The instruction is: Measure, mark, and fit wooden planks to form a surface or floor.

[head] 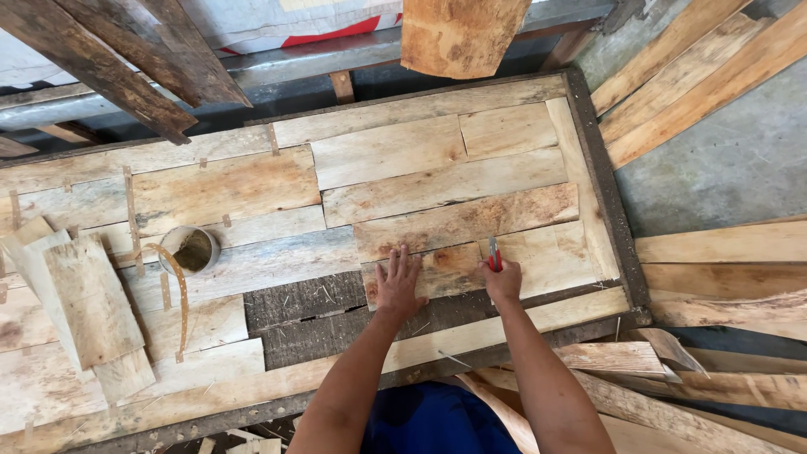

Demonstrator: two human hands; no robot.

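My left hand (pixel 397 284) lies flat with fingers spread on a thin wooden veneer sheet (pixel 538 261) near the front of a dark-framed work table (pixel 607 193). My right hand (pixel 503 279) rests on the same sheet and grips a small red-handled cutter (pixel 494 252), its tip pointing away from me. Several pale veneer pieces cover most of the table in overlapping rows. A bare dark patch of the table top (pixel 307 315) shows left of my left hand.
A small round tin (pixel 190 250) stands on the table's left part, with a curved veneer strip (pixel 178 290) beside it. Loose veneer offcuts (pixel 84 303) are stacked at the left. Long planks (pixel 723 269) lie on the floor to the right, and dark boards (pixel 126 59) overhang the far edge.
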